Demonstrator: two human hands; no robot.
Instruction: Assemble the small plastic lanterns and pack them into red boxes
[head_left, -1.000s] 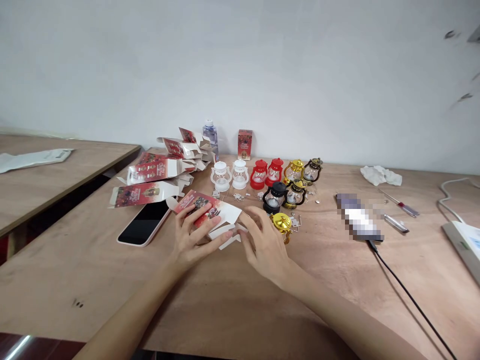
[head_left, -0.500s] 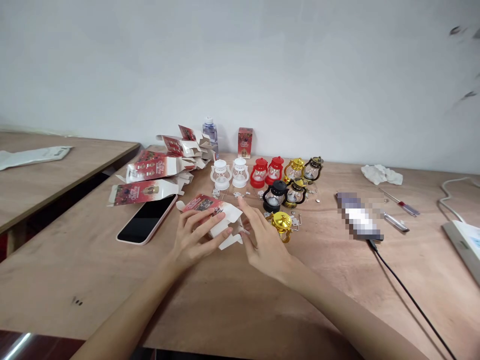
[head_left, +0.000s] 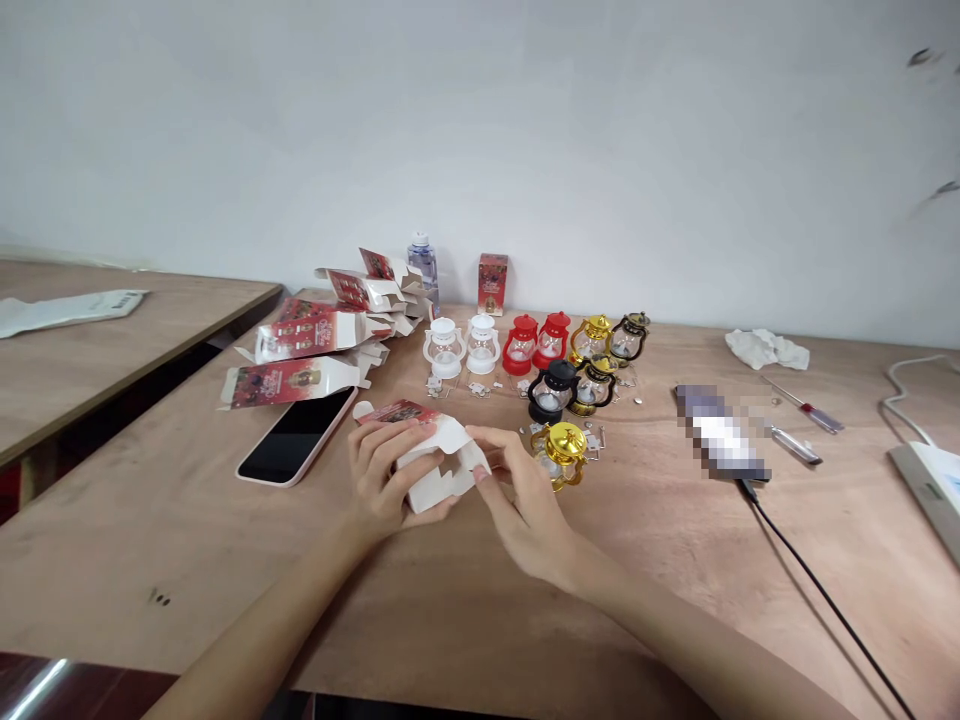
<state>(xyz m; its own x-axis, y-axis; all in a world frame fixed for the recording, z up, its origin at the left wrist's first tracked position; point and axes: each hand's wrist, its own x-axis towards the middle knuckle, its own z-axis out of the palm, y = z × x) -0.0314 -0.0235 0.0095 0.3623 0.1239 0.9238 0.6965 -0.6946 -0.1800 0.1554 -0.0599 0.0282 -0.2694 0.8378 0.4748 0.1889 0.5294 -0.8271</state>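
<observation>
Between my hands is a small red and white cardboard box (head_left: 431, 480), tilted, with its open flapped end facing me and to the right. My left hand (head_left: 386, 475) is wrapped round the box's left side. With thumb and fingers, my right hand (head_left: 525, 505) pinches a white flap at the open end. Just beyond my right hand stands a gold mini lantern (head_left: 564, 445). Behind it are a black lantern (head_left: 553, 390), two white lanterns (head_left: 445, 350), two red lanterns (head_left: 520, 345) and several gold or bronze ones (head_left: 592, 340), with small metal parts lying among them.
Flattened red boxes (head_left: 300, 335) are piled at the left, by a phone (head_left: 296, 440). A water bottle (head_left: 423, 268) and an upright closed box (head_left: 493, 283) stand near the wall. To the right lie a cabled phone (head_left: 720, 435), a screwdriver (head_left: 817, 415), crumpled tissue (head_left: 766, 349) and a power strip (head_left: 930, 490).
The box has turned so its open end shows more towards me. My left hand has wrapped further round it, and my right hand's raised fingers have closed onto the flap.
</observation>
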